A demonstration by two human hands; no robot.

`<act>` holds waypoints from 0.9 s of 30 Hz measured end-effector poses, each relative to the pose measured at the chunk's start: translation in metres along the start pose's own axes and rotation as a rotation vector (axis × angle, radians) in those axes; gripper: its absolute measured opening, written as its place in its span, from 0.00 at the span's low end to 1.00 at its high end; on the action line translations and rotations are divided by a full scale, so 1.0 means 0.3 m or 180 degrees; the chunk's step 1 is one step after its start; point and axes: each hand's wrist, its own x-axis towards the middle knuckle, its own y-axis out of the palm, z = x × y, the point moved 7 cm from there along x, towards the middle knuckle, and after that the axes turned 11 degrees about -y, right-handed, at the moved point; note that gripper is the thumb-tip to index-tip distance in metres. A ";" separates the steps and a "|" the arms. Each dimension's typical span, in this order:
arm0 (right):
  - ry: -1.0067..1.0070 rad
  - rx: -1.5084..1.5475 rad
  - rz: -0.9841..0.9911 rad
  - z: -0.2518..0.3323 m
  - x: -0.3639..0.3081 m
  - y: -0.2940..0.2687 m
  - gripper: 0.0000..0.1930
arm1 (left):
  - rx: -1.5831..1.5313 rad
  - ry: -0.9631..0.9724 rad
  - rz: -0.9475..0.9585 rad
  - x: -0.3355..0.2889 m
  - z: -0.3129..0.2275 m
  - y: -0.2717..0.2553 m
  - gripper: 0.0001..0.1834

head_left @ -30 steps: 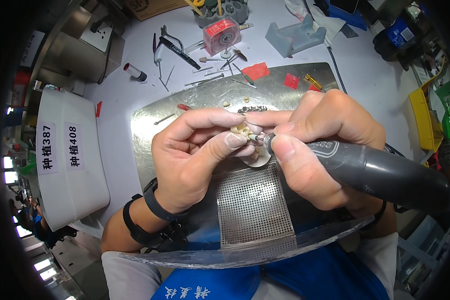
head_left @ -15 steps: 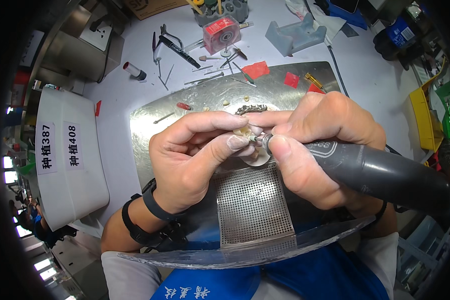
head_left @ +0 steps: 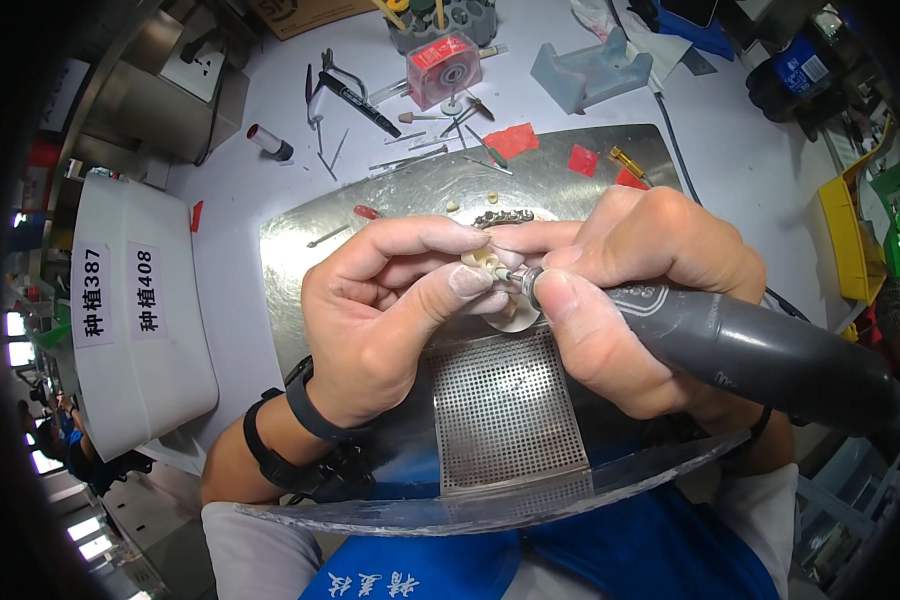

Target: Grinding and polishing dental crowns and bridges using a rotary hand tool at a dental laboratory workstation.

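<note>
Between the thumb and fingers of my left hand (head_left: 385, 305) is a small cream-coloured dental crown piece (head_left: 481, 256), partly hidden by the fingertips. My right hand (head_left: 650, 290) is wrapped round a dark grey rotary handpiece (head_left: 760, 340). Its thin metal shank carries a small pale green bur (head_left: 503, 274), whose tip is at the crown piece. Both hands meet at the fingertips. Just beyond them a dark metal dental framework (head_left: 503, 217) lies on a pale round base, mostly covered by my hands. Two small cream tooth pieces (head_left: 493, 197) rest near it on the metal plate.
A perforated metal grate (head_left: 510, 415) lies below my hands, and a clear shield (head_left: 510, 510) curves across in front of me. Several burs (head_left: 410, 158), a black marker (head_left: 360, 103) and a red tape dispenser (head_left: 445, 70) lie farther back. A white bin (head_left: 145, 400) stands left.
The crown piece has tilted slightly in my left fingers. The handpiece's rear end has dropped a little, with the bur still at the piece.
</note>
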 end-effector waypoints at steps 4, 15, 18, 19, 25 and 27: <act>-0.0003 0.0009 0.0040 0.004 0.002 -0.002 0.05 | -0.0084 -0.0032 0.0011 -0.003 -0.005 0.001 0.13; -0.0118 0.0074 -0.0024 0.002 0.002 0.002 0.05 | 0.0032 0.0044 -0.0123 -0.008 -0.002 -0.001 0.13; -0.0110 0.0077 -0.0019 0.002 0.002 0.004 0.05 | 0.0138 0.0125 -0.0136 -0.008 -0.007 0.000 0.12; -0.0175 0.0046 -0.0026 0.006 0.002 0.004 0.05 | 0.0182 0.0180 -0.0123 -0.008 -0.010 0.002 0.12; -0.0051 0.0160 -0.0095 0.000 0.001 0.006 0.05 | 0.0216 0.0200 -0.0111 -0.007 -0.011 0.000 0.12; -0.0065 0.0148 -0.0056 -0.004 0.000 0.007 0.05 | 0.0243 0.0207 -0.0100 -0.008 -0.011 -0.003 0.11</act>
